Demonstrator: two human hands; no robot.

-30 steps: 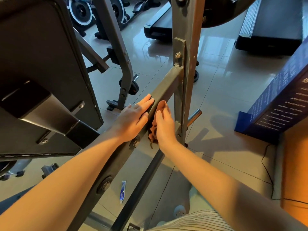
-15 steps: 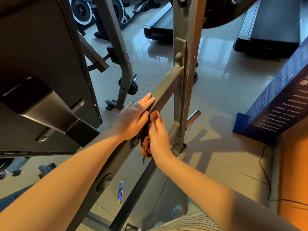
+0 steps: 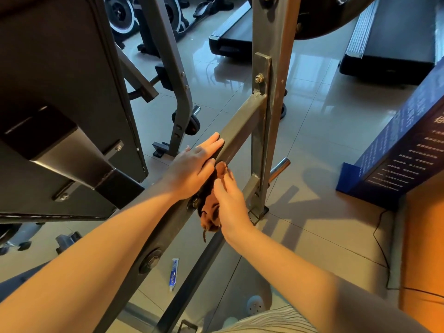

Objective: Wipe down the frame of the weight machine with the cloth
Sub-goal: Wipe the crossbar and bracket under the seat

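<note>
Cloth [image 3: 209,216] pressed under right hand [image 3: 231,202] fingers [image 3: 227,177], against frame bar [image 3: 240,124].

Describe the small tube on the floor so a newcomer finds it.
Find the slanted grey frame bar under the left hand. Follow it down to its lowest bolt; the tube lies on the floor tiles just right of it. It is the only small white-and-blue item there.
</note>
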